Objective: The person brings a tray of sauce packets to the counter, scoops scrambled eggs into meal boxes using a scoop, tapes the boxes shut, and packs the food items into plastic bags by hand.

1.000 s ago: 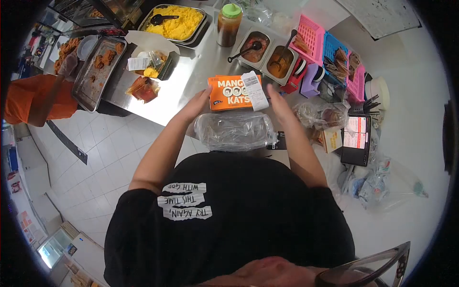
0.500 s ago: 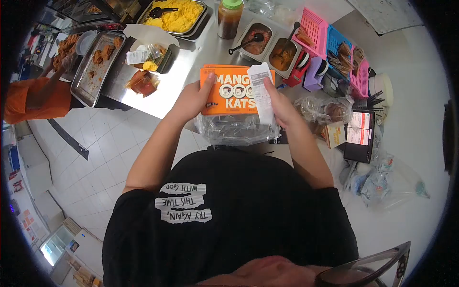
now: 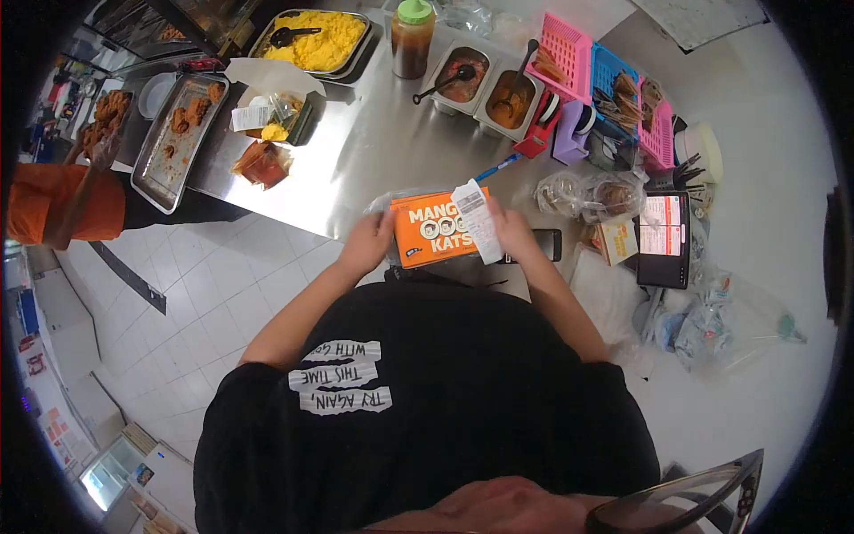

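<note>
Between my two hands is an orange food box (image 3: 424, 245) with white lettering and cartoon faces, held low in front of my body and slightly tilted. My left hand (image 3: 365, 244) grips the box's left side. At its right side my right hand (image 3: 514, 235) is closed on the box, pressing a white printed receipt (image 3: 477, 222) against its top. Clear plastic film (image 3: 384, 203) shows at the box's upper left edge; whether it wraps the box I cannot tell. The fingers under the box are hidden.
Ahead on the steel counter (image 3: 374, 133) are two sauce pans (image 3: 463, 78) with ladles, a sauce bottle (image 3: 412, 44) and a tray of yellow food (image 3: 331, 44). An opened food box (image 3: 307, 120) stands left. A phone (image 3: 547, 243) lies right; a person in an orange sleeve (image 3: 67, 203) works far left.
Both hands have brought the orange box and receipt lower, closer to my body. The box has turned slightly. The plastic below its near edge is now mostly hidden; more of the phone shows.
</note>
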{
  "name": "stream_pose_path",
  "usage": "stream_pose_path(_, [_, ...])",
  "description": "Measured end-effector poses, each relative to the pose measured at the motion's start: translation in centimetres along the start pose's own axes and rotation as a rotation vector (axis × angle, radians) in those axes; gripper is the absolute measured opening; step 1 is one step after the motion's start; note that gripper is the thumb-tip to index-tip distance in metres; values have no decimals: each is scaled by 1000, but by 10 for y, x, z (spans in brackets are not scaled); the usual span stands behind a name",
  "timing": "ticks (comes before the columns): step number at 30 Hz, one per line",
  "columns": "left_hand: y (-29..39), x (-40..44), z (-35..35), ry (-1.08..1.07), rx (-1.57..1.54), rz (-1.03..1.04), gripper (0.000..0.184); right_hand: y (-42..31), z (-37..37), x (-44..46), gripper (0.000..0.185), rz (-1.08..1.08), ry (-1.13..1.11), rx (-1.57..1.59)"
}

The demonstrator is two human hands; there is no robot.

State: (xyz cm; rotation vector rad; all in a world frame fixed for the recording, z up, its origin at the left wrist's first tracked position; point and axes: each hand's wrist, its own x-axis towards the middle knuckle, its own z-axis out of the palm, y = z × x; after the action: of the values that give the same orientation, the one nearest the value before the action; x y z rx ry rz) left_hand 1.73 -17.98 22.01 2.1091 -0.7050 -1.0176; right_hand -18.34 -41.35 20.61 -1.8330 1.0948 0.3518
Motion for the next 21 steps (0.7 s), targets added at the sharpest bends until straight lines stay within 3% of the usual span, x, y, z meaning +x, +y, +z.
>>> stream_pose_path(3, [-58, 17, 27, 685, 154, 235, 47, 29, 11, 7, 53, -262, 528, -100])
stream_pose_path(6, [-66, 24, 21, -179, -286, -273, 41, 35, 24, 8, 52, -57, 122, -8])
stream_pose_path(7, [-88, 37, 32, -281, -441, -325, 45, 37, 29, 11, 50, -54, 106, 121])
stream_pose_path(10, [-30, 30, 24, -28, -464, -295, 57, 52, 53, 29, 45, -24, 91, 473])
stream_pose_path(12, [-21, 44, 21, 51, -478, -224, 53, 64, 66, 58, 43, 23, 136, 673])
stream_pose_path(16, [-28, 72, 10, 55, -520, -108, 49, 47, 65, 73, 41, -120, 352, 355])
stream_pose_path(19, [-13, 66, -4, 85, -366, -143, 40, -14, 22, 24, 35, -79, 401, 115])
stream_pose_path(21, [-6, 62, -9, 166, -240, -156, 36, -17, 18, 22, 32, -23, 408, 21])
